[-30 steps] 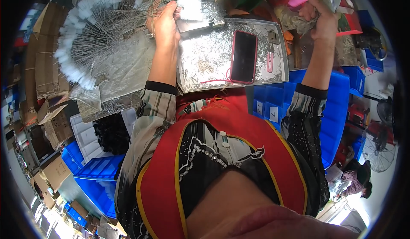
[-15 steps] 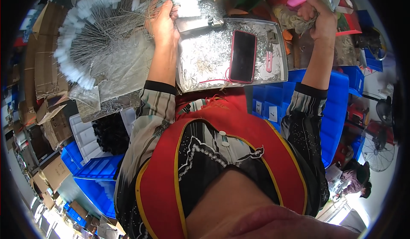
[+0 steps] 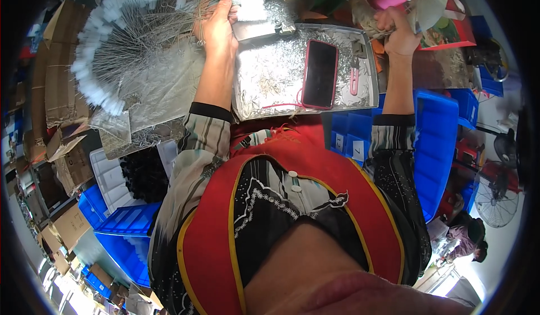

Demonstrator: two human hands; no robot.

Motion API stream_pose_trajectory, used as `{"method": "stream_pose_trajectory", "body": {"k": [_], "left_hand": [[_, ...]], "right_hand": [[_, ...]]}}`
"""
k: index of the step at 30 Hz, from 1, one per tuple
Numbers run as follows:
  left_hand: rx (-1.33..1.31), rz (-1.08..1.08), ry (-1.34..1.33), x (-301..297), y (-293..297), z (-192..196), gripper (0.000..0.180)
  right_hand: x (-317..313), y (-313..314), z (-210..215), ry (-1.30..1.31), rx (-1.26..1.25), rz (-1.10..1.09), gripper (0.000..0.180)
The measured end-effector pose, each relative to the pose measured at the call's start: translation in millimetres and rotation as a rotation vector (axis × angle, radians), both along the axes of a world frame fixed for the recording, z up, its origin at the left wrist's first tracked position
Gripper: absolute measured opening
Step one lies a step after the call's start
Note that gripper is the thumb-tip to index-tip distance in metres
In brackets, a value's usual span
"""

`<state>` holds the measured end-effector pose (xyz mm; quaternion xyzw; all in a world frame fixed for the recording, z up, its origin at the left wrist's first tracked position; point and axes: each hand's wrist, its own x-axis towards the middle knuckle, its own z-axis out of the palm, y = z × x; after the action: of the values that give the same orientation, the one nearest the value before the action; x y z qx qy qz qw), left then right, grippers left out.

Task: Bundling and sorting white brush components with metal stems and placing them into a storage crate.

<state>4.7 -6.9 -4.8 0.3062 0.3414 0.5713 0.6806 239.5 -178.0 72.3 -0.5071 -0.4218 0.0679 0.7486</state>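
Close to the body sits a shiny metal tray (image 3: 264, 84) full of small silver bits, with a dark phone in a pink case (image 3: 319, 74) lying on it. Past the tray's left corner, the left hand (image 3: 216, 31) is closed on the wire stems of a fan of white-tipped sticks (image 3: 121, 50). It sits a bit lower and nearer the tray than before. Far right, the right hand (image 3: 398, 31) stays up, gripping a bunch of thin pale stems (image 3: 371, 19)
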Motion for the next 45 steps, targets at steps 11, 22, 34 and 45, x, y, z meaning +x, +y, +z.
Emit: {"method": "stream_pose_trajectory", "body": {"k": [11,22,34,45], "left_hand": [[0.010,0.057,0.022,9,0,-4,0.017],[0.032,0.022,0.021,5,3,-8,0.015],[-0.023,0.057,-0.020,11,3,-3,0.012],[-0.016,0.083,-0.021,10,0,1,0.017]], "right_hand": [[16,-10,57,0.290,-0.439,0.034,0.028],[-4,4,1,0.088,-0.006,0.008,0.009],[13,-10,52,0.263,-0.394,0.020,0.026],[3,-5,11,0.104,-0.159,-0.010,0.015]]}}
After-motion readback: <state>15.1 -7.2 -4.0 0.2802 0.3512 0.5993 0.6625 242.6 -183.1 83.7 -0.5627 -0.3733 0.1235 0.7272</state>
